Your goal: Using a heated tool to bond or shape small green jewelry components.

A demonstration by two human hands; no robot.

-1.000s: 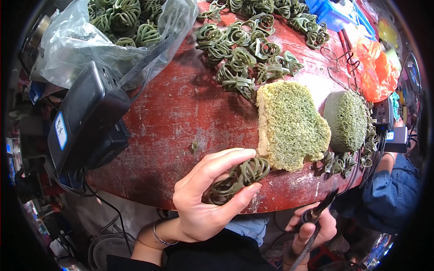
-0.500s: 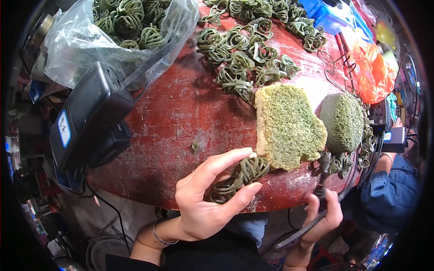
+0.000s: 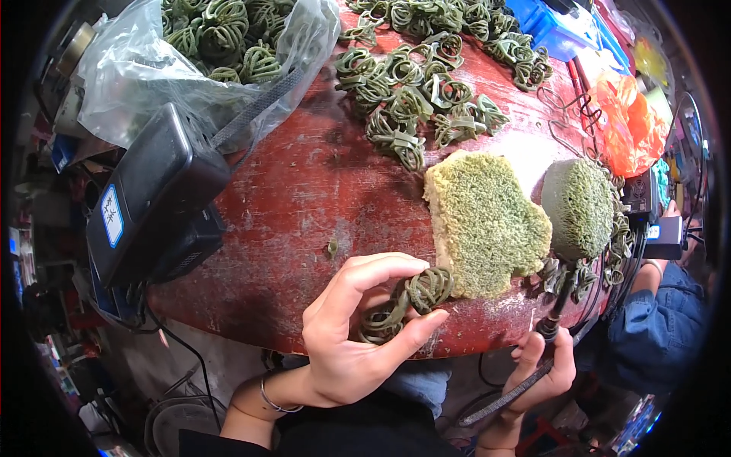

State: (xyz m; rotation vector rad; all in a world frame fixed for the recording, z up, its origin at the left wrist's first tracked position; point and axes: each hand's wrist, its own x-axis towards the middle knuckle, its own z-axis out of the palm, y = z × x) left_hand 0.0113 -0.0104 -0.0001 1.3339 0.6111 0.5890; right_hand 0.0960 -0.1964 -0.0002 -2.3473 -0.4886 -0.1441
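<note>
A bundle of dark green looped rings [image 3: 428,290] is pinched between the thumb and fingers of my left hand [image 3: 346,335], at the table's front edge. More green loops sit inside the curl of that hand. Just right of the fingertips lies a yellow foam block [image 3: 491,221] dusted with green. My right hand [image 3: 537,369] grips a slim black pen-shaped tool [image 3: 562,301], its upper end pointing up toward a few green rings. A grey cord-like strip [image 3: 506,397] runs down past the same hand. Beside the foam stands a round grey block [image 3: 580,207] with a green, crumbly face.
Clusters of green rings [image 3: 407,95] cover the red table's [image 3: 297,206] far side. More fill a clear plastic bag [image 3: 145,84] at far left. A black box-shaped device [image 3: 156,190] stands at left. An orange bag [image 3: 628,126] and a co-worker's blue sleeve [image 3: 659,320] are at right.
The ring bundle has turned slightly in my left fingers. In my right hand the tool has tilted rightward, and the hand has shifted a little. The foam block looks slightly turned.
</note>
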